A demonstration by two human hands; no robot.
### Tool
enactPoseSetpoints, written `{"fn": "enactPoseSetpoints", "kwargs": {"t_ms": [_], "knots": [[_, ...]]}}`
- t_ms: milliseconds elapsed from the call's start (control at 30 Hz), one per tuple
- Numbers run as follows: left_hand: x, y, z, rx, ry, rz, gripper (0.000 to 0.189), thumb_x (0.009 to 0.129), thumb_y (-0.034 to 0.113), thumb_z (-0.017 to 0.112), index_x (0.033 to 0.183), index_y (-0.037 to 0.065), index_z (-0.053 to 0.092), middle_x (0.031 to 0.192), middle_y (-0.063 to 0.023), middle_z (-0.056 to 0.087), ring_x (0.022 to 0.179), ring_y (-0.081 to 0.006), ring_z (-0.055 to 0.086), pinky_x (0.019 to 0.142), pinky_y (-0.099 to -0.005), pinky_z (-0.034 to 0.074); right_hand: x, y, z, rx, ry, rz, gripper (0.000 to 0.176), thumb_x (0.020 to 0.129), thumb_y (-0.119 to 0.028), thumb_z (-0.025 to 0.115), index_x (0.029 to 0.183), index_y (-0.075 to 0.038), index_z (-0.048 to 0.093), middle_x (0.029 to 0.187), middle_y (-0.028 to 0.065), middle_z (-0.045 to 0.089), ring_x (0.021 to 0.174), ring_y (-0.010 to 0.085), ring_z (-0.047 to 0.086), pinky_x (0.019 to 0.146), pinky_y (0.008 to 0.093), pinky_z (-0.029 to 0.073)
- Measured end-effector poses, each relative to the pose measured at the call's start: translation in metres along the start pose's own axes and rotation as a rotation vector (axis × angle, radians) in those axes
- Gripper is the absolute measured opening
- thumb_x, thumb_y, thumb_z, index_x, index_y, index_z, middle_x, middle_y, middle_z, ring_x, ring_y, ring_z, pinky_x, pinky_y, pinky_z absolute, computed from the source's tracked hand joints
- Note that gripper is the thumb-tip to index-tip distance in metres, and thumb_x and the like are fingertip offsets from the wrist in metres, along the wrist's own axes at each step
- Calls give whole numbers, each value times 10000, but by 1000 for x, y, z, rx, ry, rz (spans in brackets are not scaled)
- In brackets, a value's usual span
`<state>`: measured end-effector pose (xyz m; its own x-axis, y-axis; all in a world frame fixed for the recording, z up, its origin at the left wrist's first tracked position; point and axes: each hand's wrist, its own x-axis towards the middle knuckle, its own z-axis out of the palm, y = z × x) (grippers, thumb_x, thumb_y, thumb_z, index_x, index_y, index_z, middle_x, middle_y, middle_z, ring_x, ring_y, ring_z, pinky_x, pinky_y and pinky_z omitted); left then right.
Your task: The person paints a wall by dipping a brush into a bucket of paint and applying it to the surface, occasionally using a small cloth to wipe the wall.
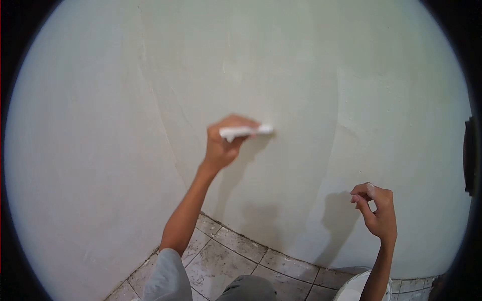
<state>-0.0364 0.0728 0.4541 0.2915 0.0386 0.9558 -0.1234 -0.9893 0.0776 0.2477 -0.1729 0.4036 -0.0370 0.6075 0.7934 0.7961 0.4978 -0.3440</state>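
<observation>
My left hand (223,145) is closed round a slim white hand tool (246,131), held level against or very close to the pale wall (281,190). Slight blur and the fingers hide the tool's exact kind. Lower and to the right, my right hand (379,208) hangs in front of the wall with its fingers curled and the thumb tip near the forefinger, forming a small loop. Nothing shows in it. A whitish smear marks one of its fingers.
Below my right forearm stands a white bucket (351,287), partly hidden. Stained floor tiles (221,266) meet the wall's foot. A dark object (470,156) sits at the far right edge. Low ridges and faint patches run across the wall.
</observation>
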Motion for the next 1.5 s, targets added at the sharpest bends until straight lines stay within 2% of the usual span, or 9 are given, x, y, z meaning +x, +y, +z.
{"fn": "enactPoseSetpoints", "kwargs": {"t_ms": [167, 333, 533, 833, 967, 1000, 1067, 1167, 1500], "knots": [[60, 23, 0, 141, 253, 208, 169, 814, -95, 615, 930, -5, 700, 950, -124, 707, 855, -259, 679, 718, -322, 551, 0, 6, -3, 64, 10, 56, 18, 812, 65, 588, 824, 54, 582, 714, 113, 639, 574, 180, 623, 520, 264, 481], [-64, 11, 56, 546, 120, 209, 239, 746, -4, 673, 981, 21, 709, 993, -114, 714, 910, -291, 682, 808, -374, 531, -1, 7, -6, 157, 47, 59, 5, 826, 55, 583, 821, 55, 585, 723, 110, 640, 581, 169, 624, 523, 254, 484], [-183, 64, 95, 147, -298, -311, 334, 650, -52, 675, 965, 55, 696, 1002, -90, 710, 849, -273, 667, 733, -341, 533, -6, 6, -8, 263, 54, -3, 22, 834, 59, 567, 837, 52, 588, 723, 105, 634, 572, 151, 604, 523, 252, 479], [-87, 99, 162, -139, -736, -207, 302, 677, -61, 688, 954, 58, 676, 888, -86, 676, 805, -274, 625, 681, -357, 509, -13, 8, -53, 274, 123, -54, 120, 857, 78, 480, 870, 54, 596, 736, 84, 612, 614, 129, 594, 544, 240, 481], [-81, 142, 235, -445, -764, -437, 187, 780, 1, 703, 960, 43, 674, 911, -88, 684, 847, -236, 646, 726, -351, 521, -11, 1, -60, 236, 153, -139, 163, 796, 61, 496, 881, 8, 624, 674, 53, 590, 593, 100, 568, 545, 230, 469], [-83, 158, 252, -493, -747, -526, 160, 804, 18, 702, 960, 37, 673, 918, -87, 687, 858, -224, 650, 743, -347, 523, -7, -2, -56, 303, 186, -155, 165, 711, -15, 521, 819, -80, 627, 568, 124, 565, 470, 228, 538, 529, 360, 445], [-129, 147, 297, -444, -873, -486, 104, 860, 52, 684, 953, 6, 673, 940, -77, 694, 889, -166, 649, 780, -321, 530, -8, -20, -56, 157, 134, -120, 133, 675, -98, 599, 789, -75, 662, 718, 129, 670, 733, 332, 652, 755, 428, 515], [-113, 206, 347, -779, -1052, -773, 118, 854, 72, 698, 937, -10, 675, 929, -93, 699, 877, -152, 651, 778, -306, 531, 0, -41, -42, 15, 6, -147, 146, 612, -181, 659, 709, -89, 715, 766, 145, 688, 822, 315, 674, 760, 429, 520], [-226, 284, 462, -815, -1235, -539, 139, 758, 54, 727, 874, -21, 712, 736, -146, 699, 654, -178, 685, 645, -286, 544, 23, -56, 33, -222, -114, -4, 222, 691, -356, 695, 845, -202, 738, 756, 2, 656, 723, 202, 581, 748, 374, 399]]}}
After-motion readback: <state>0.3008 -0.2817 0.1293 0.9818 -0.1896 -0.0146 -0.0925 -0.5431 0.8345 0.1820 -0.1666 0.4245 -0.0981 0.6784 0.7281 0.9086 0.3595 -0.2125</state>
